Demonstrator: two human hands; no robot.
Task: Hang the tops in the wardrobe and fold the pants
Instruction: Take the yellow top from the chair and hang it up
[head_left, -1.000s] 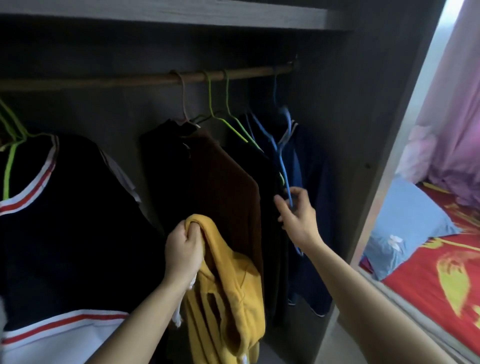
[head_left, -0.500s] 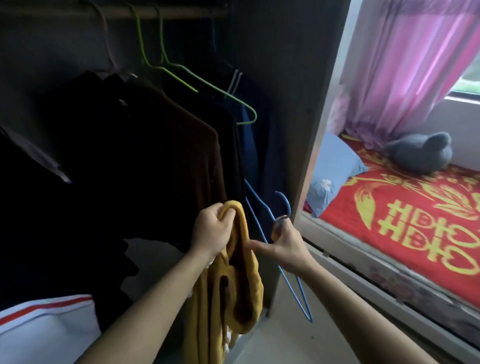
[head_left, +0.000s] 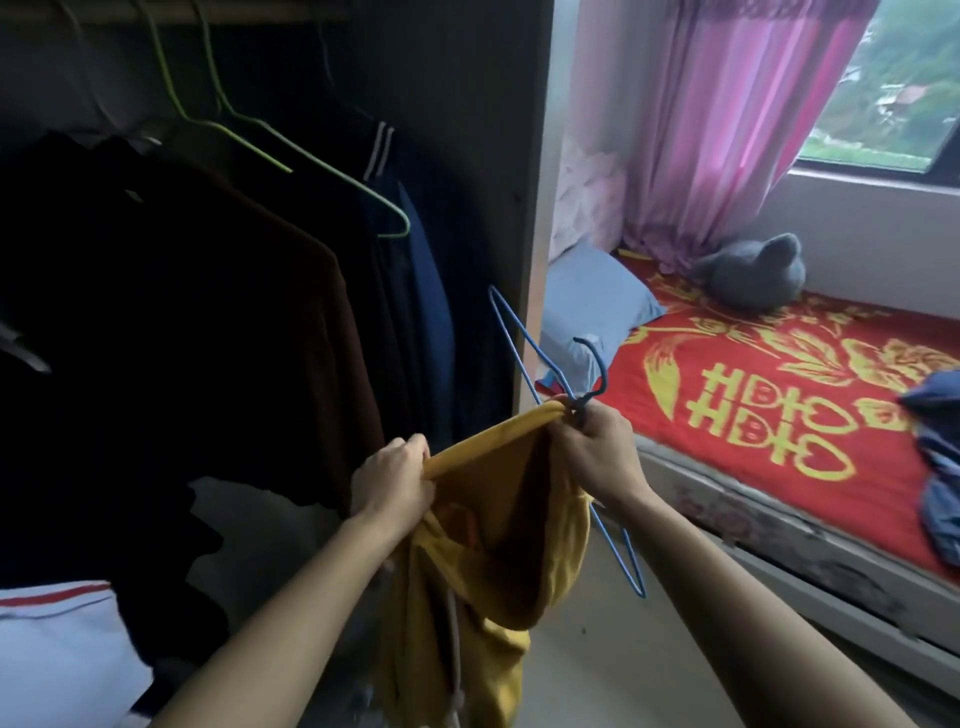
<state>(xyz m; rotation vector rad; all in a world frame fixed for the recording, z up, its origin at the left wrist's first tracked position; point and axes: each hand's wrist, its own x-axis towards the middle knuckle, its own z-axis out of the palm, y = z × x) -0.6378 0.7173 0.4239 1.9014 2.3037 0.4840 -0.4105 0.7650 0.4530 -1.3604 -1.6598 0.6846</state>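
Right hand (head_left: 597, 452) moved onto yellow top (head_left: 498, 545), fingers (head_left: 571, 434) pinching blue hanger (head_left: 602, 366) too

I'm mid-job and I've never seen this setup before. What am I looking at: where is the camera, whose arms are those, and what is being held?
There is no machine here. The single picture comes from a wide-angle camera worn on a person's head, looking forward and down, so the two arms are the wearer's own. The left hand grips one edge of a yellow hoodie. The right hand pinches the opposite edge together with the neck of a blue wire hanger, so the opening is stretched between the hands. The hanger is not yet inside the hoodie. On the left is the open wardrobe, with a brown top and other dark tops hanging, and green hangers. On the right is a bed with a red cover, a blue pillow and a grey plush toy.
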